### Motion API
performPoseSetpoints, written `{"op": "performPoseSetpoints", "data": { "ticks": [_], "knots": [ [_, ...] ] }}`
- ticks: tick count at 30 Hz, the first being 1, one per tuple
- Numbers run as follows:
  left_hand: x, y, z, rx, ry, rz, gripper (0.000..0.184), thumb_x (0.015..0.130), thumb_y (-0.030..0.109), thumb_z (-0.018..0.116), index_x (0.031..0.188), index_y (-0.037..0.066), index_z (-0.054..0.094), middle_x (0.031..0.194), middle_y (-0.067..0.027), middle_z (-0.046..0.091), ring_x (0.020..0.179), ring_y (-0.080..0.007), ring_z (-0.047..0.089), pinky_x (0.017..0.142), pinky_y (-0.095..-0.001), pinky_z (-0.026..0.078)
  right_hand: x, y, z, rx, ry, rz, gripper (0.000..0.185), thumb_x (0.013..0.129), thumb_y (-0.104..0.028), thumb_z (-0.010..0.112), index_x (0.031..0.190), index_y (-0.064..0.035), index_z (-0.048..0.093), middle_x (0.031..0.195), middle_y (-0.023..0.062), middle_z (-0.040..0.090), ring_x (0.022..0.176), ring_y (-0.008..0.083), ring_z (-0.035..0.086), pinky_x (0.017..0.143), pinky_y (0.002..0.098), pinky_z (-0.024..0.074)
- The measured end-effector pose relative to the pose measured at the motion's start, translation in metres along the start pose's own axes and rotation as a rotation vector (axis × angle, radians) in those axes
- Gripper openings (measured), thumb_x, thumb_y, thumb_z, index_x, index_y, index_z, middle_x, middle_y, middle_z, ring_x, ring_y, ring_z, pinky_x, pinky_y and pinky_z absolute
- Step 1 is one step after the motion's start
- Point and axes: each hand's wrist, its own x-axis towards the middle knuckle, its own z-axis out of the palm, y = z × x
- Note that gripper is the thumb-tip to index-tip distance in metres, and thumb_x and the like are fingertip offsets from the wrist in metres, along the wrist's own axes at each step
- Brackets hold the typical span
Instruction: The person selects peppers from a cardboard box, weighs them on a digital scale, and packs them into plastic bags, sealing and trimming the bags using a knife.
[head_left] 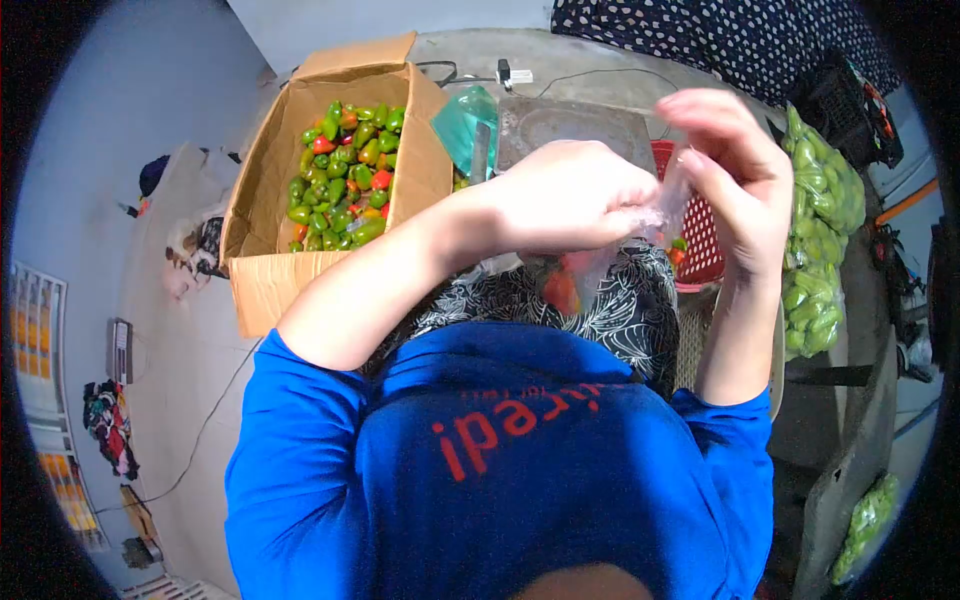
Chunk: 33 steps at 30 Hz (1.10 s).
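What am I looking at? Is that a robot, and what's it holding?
No robot here, just a person in a blue shirt. There's one picture, from a camera on their head looking down. The left hand grips a see-through plastic bag with something reddish inside. The right hand is by its top. Left of them stands a cardboard box holding green and red peppers. To the right are a red basket and plump bags of green vegetables.

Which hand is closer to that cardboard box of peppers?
The person's left. The left hand is just to the right of the box, gripping a clear bag; the right hand is farther right, by the red basket.
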Motion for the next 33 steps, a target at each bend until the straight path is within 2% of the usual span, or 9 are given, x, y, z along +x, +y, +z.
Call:
{"op": "performPoseSetpoints", "data": {
  "ticks": [4,10,14,17,20,24,26,30,33],
  "knots": [
    [-0.004,-0.001,-0.005,-0.232,0.022,0.058,0.029,0.089,0.030,0.049,0.094,0.005,0.062,0.074,-0.0126,0.063,0.067,-0.0263,0.063,0.064,-0.0367,0.049,-0.019,0.044,-0.008,0.189,-0.100,0.143,0.110,0.052,-0.042,0.083,0.139,-0.0022,0.028,0.140,0.0153,0.035,0.128,0.0246,0.035,0.106,0.0374,0.0265],
    [0.004,0.012,-0.012,-0.477,0.097,0.180,0.026,0.088,0.019,0.048,0.101,0.002,0.061,0.099,-0.0085,0.064,0.092,-0.0136,0.059,0.085,-0.0290,0.045,-0.055,0.064,0.057,0.031,-0.673,0.500,0.034,0.066,-0.029,0.075,0.082,-0.0012,0.065,0.078,0.0068,0.064,0.079,0.0173,0.061,0.074,0.0323,0.0487],
    [0.005,0.009,0.000,-0.492,0.217,0.113,0.022,0.088,0.014,0.052,0.106,0.003,0.060,0.092,-0.0025,0.063,0.090,-0.0067,0.056,0.083,-0.0240,0.044,-0.080,0.097,0.085,0.021,-0.865,0.650,0.031,0.085,-0.031,0.057,0.088,-0.0013,0.064,0.076,0.0069,0.063,0.078,0.0158,0.059,0.071,0.0310,0.0474],
    [-0.004,-0.001,-0.006,-0.605,0.511,-0.027,0.025,0.089,0.019,0.053,0.108,0.005,0.059,0.086,-0.0004,0.061,0.082,-0.0055,0.054,0.078,-0.0223,0.044,-0.096,0.111,0.075,-0.236,-0.684,0.760,0.034,0.093,-0.030,0.047,0.090,0.0002,0.063,0.077,0.0061,0.062,0.075,0.0152,0.057,0.071,0.0302,0.0461],
    [-0.020,-0.041,0.012,-0.710,0.748,-0.082,0.043,0.091,0.031,0.052,0.124,0.004,0.044,0.091,-0.0013,0.056,0.084,-0.0086,0.051,0.081,-0.0231,0.042,-0.115,0.115,0.071,-0.039,-0.283,0.778,0.035,0.091,-0.029,0.051,0.099,0.0037,0.061,0.089,0.0112,0.065,0.081,0.0197,0.058,0.077,0.0326,0.0456],
    [-0.070,-0.091,0.099,-0.906,0.298,-0.576,0.042,0.094,0.037,0.046,0.123,0.007,0.046,0.099,0.0006,0.055,0.088,-0.0085,0.052,0.078,-0.0245,0.042,-0.133,0.112,0.074,0.035,-0.005,1.002,0.037,0.093,-0.036,0.050,0.090,-0.0007,0.060,0.080,0.0035,0.060,0.074,0.0109,0.054,0.067,0.0260,0.0437],
    [-0.090,-0.111,0.157,-1.253,0.162,-0.326,0.043,0.091,0.038,0.052,0.118,0.005,0.052,0.107,-0.0039,0.057,0.100,-0.0127,0.052,0.087,-0.0274,0.041,-0.138,0.104,0.086,0.175,0.094,1.042,0.037,0.093,-0.036,0.049,0.090,-0.0010,0.060,0.080,0.0026,0.060,0.071,0.0114,0.053,0.067,0.0258,0.0435],
    [-0.091,-0.072,0.137,-0.888,-0.181,-0.541,0.047,0.091,0.036,0.052,0.119,-0.002,0.047,0.108,-0.0085,0.058,0.102,-0.0148,0.052,0.091,-0.0288,0.039,-0.145,0.098,0.095,0.133,0.055,0.812,0.034,0.095,-0.031,0.044,0.101,-0.0014,0.060,0.095,0.0064,0.059,0.093,0.0160,0.053,0.084,0.0300,0.0399],
    [-0.098,-0.082,0.173,-0.786,-0.053,-0.416,0.049,0.092,0.037,0.050,0.122,-0.001,0.044,0.111,-0.0115,0.058,0.107,-0.0170,0.052,0.094,-0.0315,0.038,-0.135,0.089,0.095,-0.090,-0.140,0.571,0.036,0.096,-0.027,0.036,0.111,-0.0030,0.059,0.106,0.0150,0.057,0.107,0.0247,0.052,0.096,0.0354,0.0368]
  ]
}}
